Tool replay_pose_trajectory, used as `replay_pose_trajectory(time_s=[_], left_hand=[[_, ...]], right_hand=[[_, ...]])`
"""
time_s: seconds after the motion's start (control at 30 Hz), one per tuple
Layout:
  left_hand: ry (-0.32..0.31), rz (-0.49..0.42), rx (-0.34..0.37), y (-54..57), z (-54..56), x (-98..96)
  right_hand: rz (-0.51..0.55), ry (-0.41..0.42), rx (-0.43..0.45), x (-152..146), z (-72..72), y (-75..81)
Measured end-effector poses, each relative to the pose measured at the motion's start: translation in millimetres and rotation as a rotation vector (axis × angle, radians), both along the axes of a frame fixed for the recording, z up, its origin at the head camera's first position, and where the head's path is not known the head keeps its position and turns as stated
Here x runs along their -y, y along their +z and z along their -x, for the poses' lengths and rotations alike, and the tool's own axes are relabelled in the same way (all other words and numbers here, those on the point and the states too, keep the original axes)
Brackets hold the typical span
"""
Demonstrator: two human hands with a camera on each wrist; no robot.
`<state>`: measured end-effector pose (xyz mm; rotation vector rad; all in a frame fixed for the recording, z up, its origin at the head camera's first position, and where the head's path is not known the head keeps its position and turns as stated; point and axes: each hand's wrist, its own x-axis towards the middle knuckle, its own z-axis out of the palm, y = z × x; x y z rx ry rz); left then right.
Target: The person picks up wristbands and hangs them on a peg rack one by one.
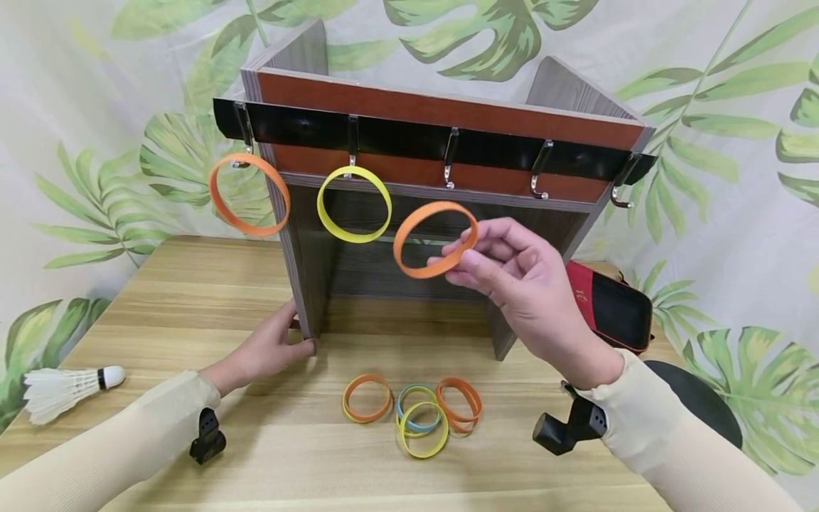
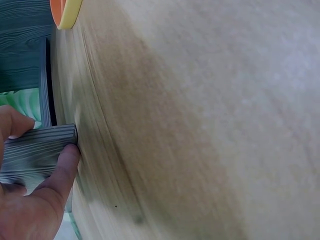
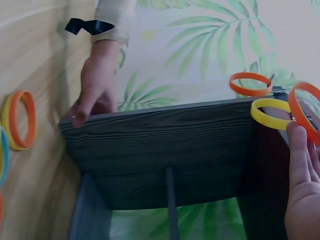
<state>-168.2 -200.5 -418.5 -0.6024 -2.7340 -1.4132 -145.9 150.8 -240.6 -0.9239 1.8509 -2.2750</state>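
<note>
My right hand point(image 1: 527, 284) pinches an orange silicone wristband point(image 1: 403, 242) between thumb and fingers, in front of the rack and below its bare middle hook point(image 1: 450, 160). An orange wristband point(image 1: 281, 206) hangs on the far left hook, and a yellow wristband point(image 1: 323, 213) on the hook beside it. My left hand point(image 1: 271, 348) grips the lower front edge of the grey wooden rack's left side panel point(image 1: 301, 284). In the left wrist view, the thumb point(image 2: 65, 165) presses on one face of that panel point(image 2: 37, 155) while fingers lie on the other.
On the table point(image 1: 256, 455), several orange, yellow and blue wristbands point(image 1: 422, 453) lie in front of the rack. A shuttlecock point(image 1: 57, 390) is at the left. A red and black case point(image 1: 621, 309) lies right of the rack, with a black round object point(image 1: 697, 405) nearer.
</note>
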Motion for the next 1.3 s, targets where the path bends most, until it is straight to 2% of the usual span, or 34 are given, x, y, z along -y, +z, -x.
replay_pose_trajectory(time_s=[0.17,0.37,0.47,0.7,1.3], left_hand=[[-0.007,-0.007,0.01,-0.3,1.2,0.2],[-0.01,-0.006,0.006,-1.6,1.6,0.1],[-0.011,-0.005,0.003,-1.3,1.4,0.1],[-0.011,-0.01,0.002,-2.8,1.4,1.2],[-0.009,0.008,0.009,-1.7,-0.4,1.5]], right_hand=[[0.049,-0.078,0.021,4.4,0.1,7.6],[0.028,-0.188,0.081,9.3,0.0,10.0],[0.016,-0.209,0.114,10.2,0.6,9.3],[-0.01,-0.198,0.161,10.1,3.1,4.8],[-0.082,-0.158,0.157,5.6,6.5,2.3]])
